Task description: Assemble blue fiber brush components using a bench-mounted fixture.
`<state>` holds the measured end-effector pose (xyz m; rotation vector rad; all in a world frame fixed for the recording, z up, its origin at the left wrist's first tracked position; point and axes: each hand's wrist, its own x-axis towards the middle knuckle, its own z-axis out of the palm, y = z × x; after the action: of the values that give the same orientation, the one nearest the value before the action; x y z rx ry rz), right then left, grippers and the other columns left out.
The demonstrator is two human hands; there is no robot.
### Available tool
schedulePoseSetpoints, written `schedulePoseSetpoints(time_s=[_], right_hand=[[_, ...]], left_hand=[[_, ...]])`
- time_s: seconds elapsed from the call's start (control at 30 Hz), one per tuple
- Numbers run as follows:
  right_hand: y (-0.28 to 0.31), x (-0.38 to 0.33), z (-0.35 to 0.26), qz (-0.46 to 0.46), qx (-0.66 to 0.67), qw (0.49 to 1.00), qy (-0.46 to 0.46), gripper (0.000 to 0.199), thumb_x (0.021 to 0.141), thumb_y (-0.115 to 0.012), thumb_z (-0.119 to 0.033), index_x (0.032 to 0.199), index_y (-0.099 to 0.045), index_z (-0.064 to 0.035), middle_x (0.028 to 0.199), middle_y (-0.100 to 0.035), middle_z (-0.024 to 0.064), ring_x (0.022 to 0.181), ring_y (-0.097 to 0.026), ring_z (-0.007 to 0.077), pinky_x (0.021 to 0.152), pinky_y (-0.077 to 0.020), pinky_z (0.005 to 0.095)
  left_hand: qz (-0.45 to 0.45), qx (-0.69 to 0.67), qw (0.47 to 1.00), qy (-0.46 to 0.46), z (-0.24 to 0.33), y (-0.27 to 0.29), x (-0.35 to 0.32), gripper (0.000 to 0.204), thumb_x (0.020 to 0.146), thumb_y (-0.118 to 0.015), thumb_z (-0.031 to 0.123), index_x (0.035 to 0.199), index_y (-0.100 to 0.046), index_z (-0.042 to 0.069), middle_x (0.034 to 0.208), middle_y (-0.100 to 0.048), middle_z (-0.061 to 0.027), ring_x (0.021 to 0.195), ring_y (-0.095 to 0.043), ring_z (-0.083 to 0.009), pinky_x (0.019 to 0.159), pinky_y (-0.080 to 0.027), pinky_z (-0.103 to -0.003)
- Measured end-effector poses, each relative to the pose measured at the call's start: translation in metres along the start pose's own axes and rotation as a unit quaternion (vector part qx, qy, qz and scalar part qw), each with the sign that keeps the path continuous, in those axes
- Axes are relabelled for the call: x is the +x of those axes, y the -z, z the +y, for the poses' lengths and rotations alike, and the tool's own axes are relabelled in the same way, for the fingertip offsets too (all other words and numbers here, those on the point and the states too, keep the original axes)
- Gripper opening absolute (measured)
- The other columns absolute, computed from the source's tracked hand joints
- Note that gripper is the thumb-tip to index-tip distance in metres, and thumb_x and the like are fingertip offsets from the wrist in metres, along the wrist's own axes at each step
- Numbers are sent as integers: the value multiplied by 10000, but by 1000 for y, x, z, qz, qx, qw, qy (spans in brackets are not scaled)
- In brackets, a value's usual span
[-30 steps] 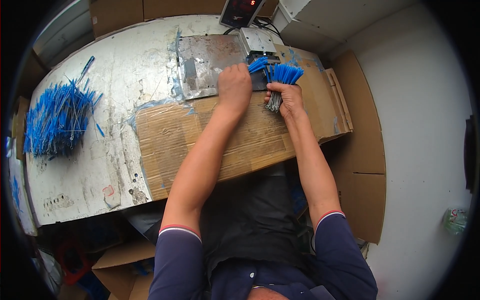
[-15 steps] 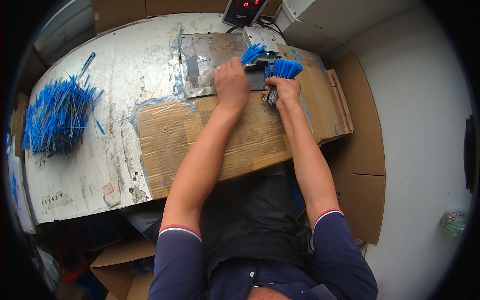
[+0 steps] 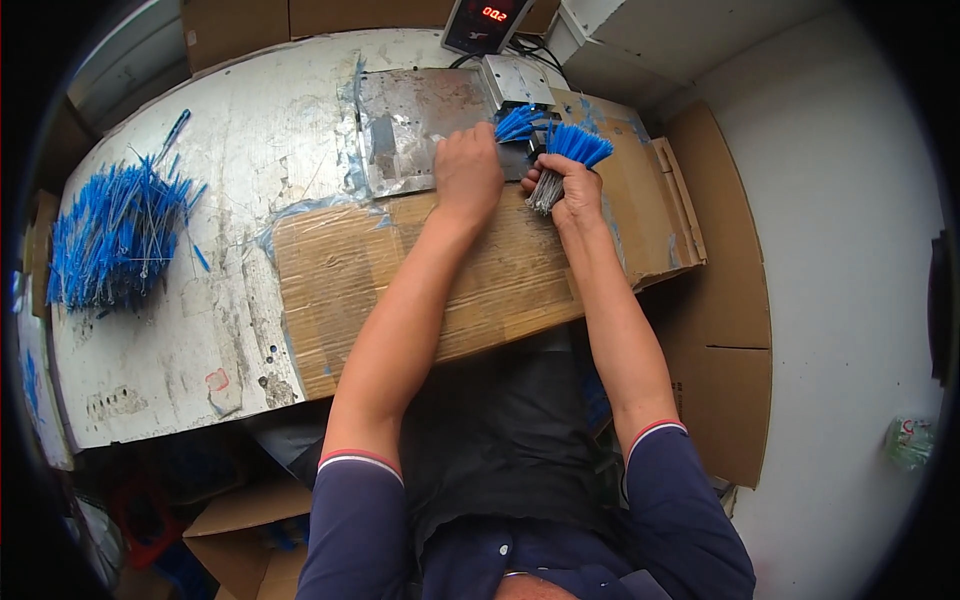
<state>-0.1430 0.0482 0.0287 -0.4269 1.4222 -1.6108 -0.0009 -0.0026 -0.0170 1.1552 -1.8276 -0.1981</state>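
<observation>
My right hand [image 3: 572, 188] is closed round a thick bunch of blue-ended wires [image 3: 578, 143]. Their blue ends fan out above the fist, and the thin silvery ends stick out below it. Just to its left, my left hand [image 3: 470, 172] has its fingers curled, hiding the grip. A smaller bunch of blue-ended wires [image 3: 518, 123] juts out past the left fingertips, pointing right toward a small metal box-shaped device [image 3: 517, 82]. Both hands are over the near edge of a worn metal plate [image 3: 418, 95].
A large heap of blue-ended wires [image 3: 120, 235] lies on the left of the white worktop [image 3: 215, 350]. Taped cardboard [image 3: 350, 290] covers the front of the table. A digital display with red digits [image 3: 484, 25] stands at the back. A cardboard panel [image 3: 725, 300] and white wall are on the right.
The smaller bunch by my left hand has shifted right and down and lies flatter. My right hand has tilted slightly, its bunch a little further right. The display's red digits have changed.
</observation>
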Motion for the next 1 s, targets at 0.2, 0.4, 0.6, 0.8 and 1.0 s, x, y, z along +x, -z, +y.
schedulePoseSetpoints(time_s=[0.2,0.4,0.6,0.8,1.0], right_hand=[[-1,-4,3,39,15,999,18,119,757,-746,43,819,-644,48,748,-668,156,612,-679,262,539,-620,411],[10,-4,0,10,-14,1000,3,117,760,-734,78,823,-636,64,723,-658,164,586,-673,265,557,-628,419],[10,-11,-4,-13,-32,999,-22,121,791,-725,61,883,-650,83,772,-674,183,667,-706,282,613,-644,430],[8,-19,-2,-64,-17,997,-36,110,780,-730,30,854,-655,64,773,-684,162,637,-709,269,565,-647,420],[1,-26,1,-63,-67,996,-18,123,775,-713,40,876,-645,60,765,-678,155,628,-706,260,544,-635,409]], left_hand=[[-16,-24,1000,4,1,1,1,102,882,-563,59,975,-604,59,826,-665,-146,844,-638,-340,771,-450,-456],[-43,-13,999,11,1,1,2,105,895,-546,69,978,-609,53,847,-672,-155,861,-646,-346,783,-462,-465],[-20,18,999,-41,2,0,0,109,867,-549,49,962,-600,52,849,-662,-156,849,-652,-345,775,-472,-456],[-8,27,999,20,-1,-3,0,94,886,-554,48,974,-588,51,851,-676,-148,814,-667,-349,740,-494,-459],[24,-246,962,116,8,-2,4,115,966,-579,153,1006,-559,47,803,-648,-190,794,-637,-435,682,-492,-526]])
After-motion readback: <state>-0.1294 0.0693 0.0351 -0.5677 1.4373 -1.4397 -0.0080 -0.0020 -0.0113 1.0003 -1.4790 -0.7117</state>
